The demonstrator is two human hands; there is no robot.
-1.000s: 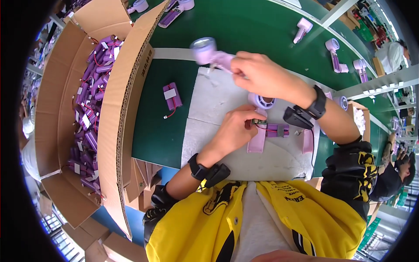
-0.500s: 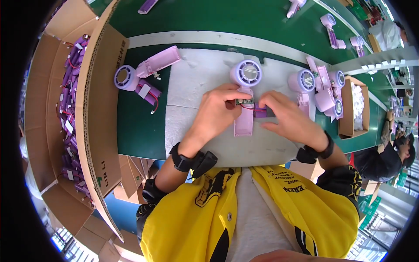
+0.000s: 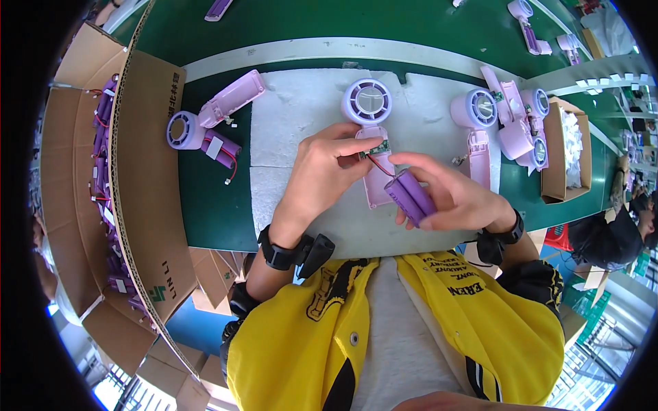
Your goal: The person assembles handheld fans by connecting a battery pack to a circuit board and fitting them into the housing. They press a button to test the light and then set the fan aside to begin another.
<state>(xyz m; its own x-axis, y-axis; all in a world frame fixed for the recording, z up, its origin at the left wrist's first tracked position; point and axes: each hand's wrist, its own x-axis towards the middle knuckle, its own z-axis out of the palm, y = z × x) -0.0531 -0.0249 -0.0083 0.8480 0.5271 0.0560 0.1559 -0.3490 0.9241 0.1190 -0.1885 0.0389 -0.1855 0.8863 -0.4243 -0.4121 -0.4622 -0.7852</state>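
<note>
A pink handheld fan (image 3: 367,103) lies on the white foam mat (image 3: 288,96), its round head away from me and its handle shell (image 3: 377,188) open toward me. My left hand (image 3: 323,168) pinches a small green circuit board (image 3: 378,148) over the upper part of the handle. My right hand (image 3: 459,195) is closed around a purple battery pack (image 3: 411,196) of two cells, tilted, just right of the handle. Red and dark wires (image 3: 381,166) run between the board and the pack. The fingertips of my left hand partly cover the board.
A cardboard box (image 3: 154,137) with several purple battery packs (image 3: 103,164) stands left. Another opened fan (image 3: 184,130) with its battery lies beside the mat. More fans (image 3: 474,108) are at right, near a small box (image 3: 565,154) of white pieces. A person (image 3: 613,233) sits far right.
My right hand has turned the battery pack and drawn it toward me, away from the board, so it shows more fully. My left hand still pinches the board. The whole view has shifted slightly.
</note>
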